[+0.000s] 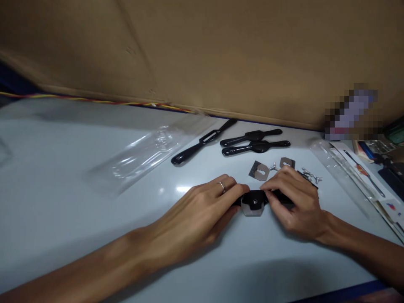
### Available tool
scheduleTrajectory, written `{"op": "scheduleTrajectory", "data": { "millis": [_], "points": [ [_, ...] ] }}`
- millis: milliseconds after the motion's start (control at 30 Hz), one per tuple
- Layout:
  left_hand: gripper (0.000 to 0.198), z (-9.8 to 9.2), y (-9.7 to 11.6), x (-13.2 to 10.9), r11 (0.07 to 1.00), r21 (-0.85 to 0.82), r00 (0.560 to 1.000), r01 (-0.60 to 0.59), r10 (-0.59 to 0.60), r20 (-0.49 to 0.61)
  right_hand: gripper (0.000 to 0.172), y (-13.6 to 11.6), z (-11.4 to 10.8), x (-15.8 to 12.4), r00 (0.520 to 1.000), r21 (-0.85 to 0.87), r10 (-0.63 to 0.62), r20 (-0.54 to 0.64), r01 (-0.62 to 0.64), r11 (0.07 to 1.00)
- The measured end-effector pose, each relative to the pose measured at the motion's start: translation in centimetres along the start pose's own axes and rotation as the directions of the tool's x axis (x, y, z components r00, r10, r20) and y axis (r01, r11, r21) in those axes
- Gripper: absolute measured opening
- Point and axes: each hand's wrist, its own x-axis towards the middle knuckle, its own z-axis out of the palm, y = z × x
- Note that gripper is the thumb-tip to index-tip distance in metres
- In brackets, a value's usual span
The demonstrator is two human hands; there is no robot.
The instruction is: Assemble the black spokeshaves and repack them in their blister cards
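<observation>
I'm watching a black spokeshave (pixel 257 198) lying on the table (pixel 63 176), its metal blade (pixel 252 209) facing me. The left hand (pixel 202 210) is gripping its left handle, the right hand (pixel 293 202) is pinching its right side. Just behind it, two loose blades (pixel 259 171) are lying, with three more spokeshave bodies (pixel 252 143) farther back.

The pale blue-white tabletop (pixel 57 202) lies bare across its left and near portions; passage there is unobstructed. A clear empty plastic sleeve (pixel 148 153) lies flat left of centre. Behind the hands, three black metal double-handled tool bodies (pixel 252 143) occupy the mid-table, with two small grey steel blades (pixel 259 170) and loose silver screws (pixel 311 174) just in front. A brown cardboard wall (pixel 202 50) closes the far edge. Packaged tools (pixel 362 172) crowd the right side.
</observation>
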Motion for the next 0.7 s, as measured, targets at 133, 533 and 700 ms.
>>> {"op": "scheduleTrajectory", "data": {
  "millis": [133, 533, 700],
  "points": [
    [0.025, 0.0, 0.0, 0.0, 1.000, 0.003, 1.000, -0.006, 0.006, 0.005, 0.020, 0.0, 0.1, -0.1, 0.999, -0.017, -0.032, 0.027, 0.033, 0.999],
    [0.022, -0.2, 0.1, 0.0, 1.000, 0.008, 1.000, 0.006, -0.006, 0.004, 0.036, 1.6, -1.6, 0.5, 0.917, 0.018, -0.218, 0.335, 0.225, 0.974],
    [0.024, -0.1, 0.0, -0.1, 1.000, -0.009, 1.000, 0.004, -0.004, 0.009, 0.031, 1.9, -1.3, 0.4, 0.935, 0.058, -0.174, 0.310, 0.164, 0.985]
  ]
}}
